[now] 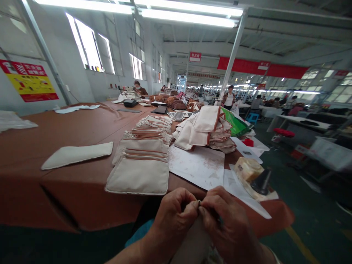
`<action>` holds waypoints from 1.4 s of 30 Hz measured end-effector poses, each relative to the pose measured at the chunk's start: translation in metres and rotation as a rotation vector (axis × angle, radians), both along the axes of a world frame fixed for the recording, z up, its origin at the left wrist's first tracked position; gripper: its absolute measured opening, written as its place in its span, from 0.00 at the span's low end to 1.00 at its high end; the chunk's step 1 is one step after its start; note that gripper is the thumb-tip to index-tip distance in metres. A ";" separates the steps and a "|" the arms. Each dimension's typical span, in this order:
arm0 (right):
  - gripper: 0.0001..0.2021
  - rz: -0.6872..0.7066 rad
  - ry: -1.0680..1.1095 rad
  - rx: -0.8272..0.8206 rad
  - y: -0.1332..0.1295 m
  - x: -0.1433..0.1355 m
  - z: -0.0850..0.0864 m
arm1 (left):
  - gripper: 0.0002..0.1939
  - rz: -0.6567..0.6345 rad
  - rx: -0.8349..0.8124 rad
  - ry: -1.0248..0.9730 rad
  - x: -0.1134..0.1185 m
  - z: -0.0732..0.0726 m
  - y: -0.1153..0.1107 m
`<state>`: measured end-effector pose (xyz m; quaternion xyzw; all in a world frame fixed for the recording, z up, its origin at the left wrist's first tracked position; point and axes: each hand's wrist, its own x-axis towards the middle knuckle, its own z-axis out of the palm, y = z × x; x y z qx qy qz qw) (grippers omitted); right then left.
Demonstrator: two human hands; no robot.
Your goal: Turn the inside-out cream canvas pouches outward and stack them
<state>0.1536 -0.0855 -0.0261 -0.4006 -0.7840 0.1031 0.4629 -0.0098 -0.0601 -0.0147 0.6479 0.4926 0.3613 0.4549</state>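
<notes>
Cream-coloured cloth makes up the fabric piece (193, 242), which sits low in front of the person, just off the near edge of the brown-covered counter (82, 126). The left hand (176, 211) pinches its upper end between thumb and forefinger; the right hand (227, 218) pinches the same end from the other side, the fingertips of both nearly meeting around a small dark spot too tiny to make out. Much of the piece hangs hidden below the wrists.

It looks light and soft, with enough body to hold a flat shape, judging by the similar row of pouches (139, 174) leaning on one another and the loose panel (79, 156) lying flat to the left. Such cloth should not slip much or break, though pale fabric probably marks easily, so clean fingers matter. The sewn edge or a corner seems the best hold, being firmer than the limp middle. Brown edging shows on the heaped pouches (203, 128) beyond the white paper (198, 167).
</notes>
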 end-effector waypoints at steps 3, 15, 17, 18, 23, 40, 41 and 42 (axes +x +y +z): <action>0.07 -0.096 -0.084 -0.001 -0.001 -0.004 -0.001 | 0.07 0.011 0.074 0.043 0.003 -0.004 -0.002; 0.05 -0.038 0.143 -0.416 0.000 -0.001 -0.015 | 0.07 0.019 -0.005 0.005 0.008 -0.017 -0.007; 0.05 0.026 0.277 -0.470 0.001 0.002 -0.021 | 0.07 0.031 -0.104 -0.059 0.006 -0.024 -0.005; 0.06 0.048 0.333 -0.499 0.002 0.004 -0.024 | 0.07 0.032 -0.156 -0.112 0.006 -0.028 -0.004; 0.08 0.032 0.349 -0.522 0.002 0.009 -0.032 | 0.11 -0.037 -0.299 -0.345 0.006 -0.036 -0.006; 0.08 -0.129 0.057 -0.227 -0.015 -0.001 -0.021 | 0.07 0.021 0.246 0.031 0.020 -0.039 -0.020; 0.08 -0.132 0.069 -0.255 -0.015 0.000 -0.022 | 0.06 0.017 0.241 0.035 0.020 -0.040 -0.019; 0.07 -0.128 0.087 -0.295 -0.015 0.000 -0.023 | 0.06 0.016 0.230 0.036 0.020 -0.040 -0.019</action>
